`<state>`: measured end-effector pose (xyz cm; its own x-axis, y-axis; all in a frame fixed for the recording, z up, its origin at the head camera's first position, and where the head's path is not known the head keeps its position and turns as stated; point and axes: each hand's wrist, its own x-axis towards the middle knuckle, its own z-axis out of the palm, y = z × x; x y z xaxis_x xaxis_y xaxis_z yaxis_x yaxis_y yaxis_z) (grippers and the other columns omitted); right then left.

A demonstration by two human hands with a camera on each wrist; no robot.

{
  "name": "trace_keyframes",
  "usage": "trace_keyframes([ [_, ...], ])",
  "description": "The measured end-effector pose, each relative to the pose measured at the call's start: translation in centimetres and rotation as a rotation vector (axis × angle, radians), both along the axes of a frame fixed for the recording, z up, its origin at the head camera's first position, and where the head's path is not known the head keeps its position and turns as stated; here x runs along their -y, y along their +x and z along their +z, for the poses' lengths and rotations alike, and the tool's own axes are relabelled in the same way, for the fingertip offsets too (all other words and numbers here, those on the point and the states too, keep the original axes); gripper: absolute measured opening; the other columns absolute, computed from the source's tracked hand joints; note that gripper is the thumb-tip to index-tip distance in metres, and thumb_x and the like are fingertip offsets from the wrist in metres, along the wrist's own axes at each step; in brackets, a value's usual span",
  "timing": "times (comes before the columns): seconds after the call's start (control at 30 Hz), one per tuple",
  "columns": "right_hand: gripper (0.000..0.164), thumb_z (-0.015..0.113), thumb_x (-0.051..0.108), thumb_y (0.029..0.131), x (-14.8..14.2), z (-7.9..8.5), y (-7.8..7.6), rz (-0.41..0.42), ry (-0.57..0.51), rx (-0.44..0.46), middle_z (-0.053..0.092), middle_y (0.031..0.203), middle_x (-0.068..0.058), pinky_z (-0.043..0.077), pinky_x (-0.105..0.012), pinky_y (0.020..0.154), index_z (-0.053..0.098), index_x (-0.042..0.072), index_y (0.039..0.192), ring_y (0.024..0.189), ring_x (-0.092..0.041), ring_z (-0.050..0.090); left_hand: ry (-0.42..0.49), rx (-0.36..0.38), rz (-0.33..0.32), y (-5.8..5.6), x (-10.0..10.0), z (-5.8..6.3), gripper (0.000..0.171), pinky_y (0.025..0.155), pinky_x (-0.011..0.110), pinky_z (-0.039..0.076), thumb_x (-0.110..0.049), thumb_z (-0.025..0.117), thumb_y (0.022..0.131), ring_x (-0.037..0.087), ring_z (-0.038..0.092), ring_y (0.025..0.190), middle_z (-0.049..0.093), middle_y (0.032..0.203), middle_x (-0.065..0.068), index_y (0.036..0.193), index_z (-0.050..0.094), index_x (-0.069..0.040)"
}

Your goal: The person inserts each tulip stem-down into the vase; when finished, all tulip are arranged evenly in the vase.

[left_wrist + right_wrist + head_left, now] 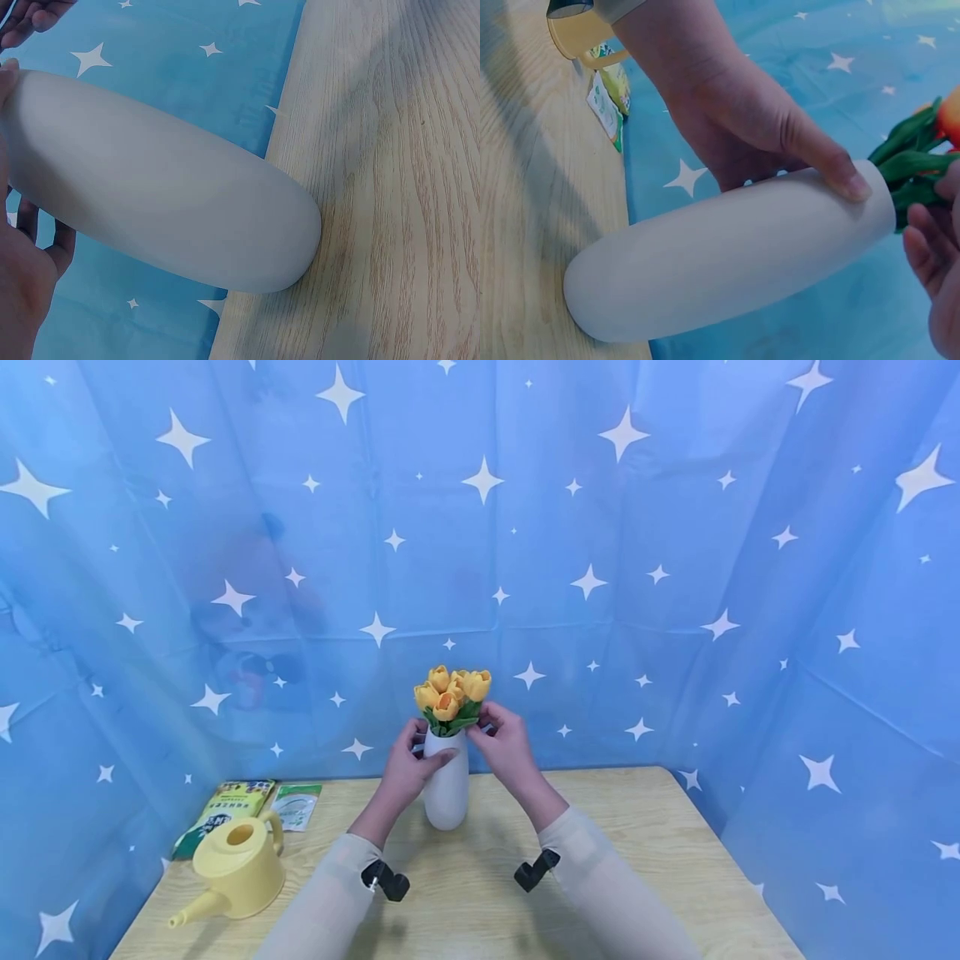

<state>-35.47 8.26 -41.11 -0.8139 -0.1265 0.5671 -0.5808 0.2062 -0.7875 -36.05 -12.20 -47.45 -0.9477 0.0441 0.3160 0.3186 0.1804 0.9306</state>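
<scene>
A tall white vase (447,789) stands upright on the table, its rounded base on the wood. Yellow-orange tulips (446,706) with green leaves (911,169) rise from its mouth in a tight bunch. My left hand (407,770) grips the vase just under the rim, thumb across the near side and fingers round the back. At the right side of the bunch, my right hand (508,745) pinches the leaves between thumb and fingers, just above the rim. In the right wrist view part of this hand is cut off by the frame's edge.
A pale yellow watering can (243,868) stands at the left of the wooden table (630,860), spout toward me. Behind it lie a yellow-green bag (232,802) and a small white-green packet (297,806). A blue star-patterned curtain (555,527) hangs close behind the table.
</scene>
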Motion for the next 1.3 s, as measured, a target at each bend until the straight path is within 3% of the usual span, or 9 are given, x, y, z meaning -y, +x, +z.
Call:
trace_keyframes([
  [0.3, 0.014, 0.077, 0.001, 0.1, -0.2, -0.3, -0.2, 0.023, 0.029, -0.043, 0.076, 0.098, -0.005, 0.055, -0.032, 0.073, 0.081, 0.01, 0.11, 0.093, -0.034, 0.069, 0.01, 0.002, -0.009, 0.1, 0.0, 0.0, 0.057, 0.097, 0.057, 0.058, -0.048, 0.094, 0.09, 0.034, 0.065, 0.121, 0.065, 0.133, 0.009, 0.125, 0.058, -0.022],
  [0.57, 0.02, 0.079, 0.001, 0.101, -0.2, -0.7, -1.0, 0.023, 0.156, -0.117, 0.074, 0.099, -0.003, 0.056, -0.031, 0.069, 0.081, 0.01, 0.119, 0.087, -0.023, 0.068, 0.003, -0.006, 0.0, 0.1, 0.0, 0.0, 0.055, 0.096, 0.057, 0.059, -0.045, 0.093, 0.091, 0.034, 0.066, 0.119, 0.065, 0.131, 0.011, 0.124, 0.058, -0.02],
  [0.83, 0.026, 0.08, 0.006, 0.102, -0.2, -0.6, -1.0, 0.001, 0.199, -0.058, 0.073, 0.113, -0.003, 0.058, -0.032, 0.073, 0.081, 0.01, 0.127, 0.093, -0.019, 0.066, 0.003, -0.009, 0.001, 0.0, 0.0, 0.0, 0.054, 0.097, 0.057, 0.059, -0.042, 0.094, 0.091, 0.035, 0.066, 0.12, 0.065, 0.131, 0.012, 0.126, 0.058, -0.019],
  [1.3, 0.029, 0.08, 0.006, 0.102, -0.2, -0.8, -0.7, 0.018, 0.143, -0.026, 0.072, 0.111, -0.004, 0.057, -0.031, 0.074, 0.08, 0.009, 0.13, 0.091, -0.02, 0.065, -0.007, -0.008, 0.006, -0.1, 0.0, -0.1, 0.054, 0.094, 0.055, 0.06, -0.044, 0.094, 0.09, 0.033, 0.066, 0.118, 0.066, 0.13, 0.01, 0.124, 0.059, -0.022],
])
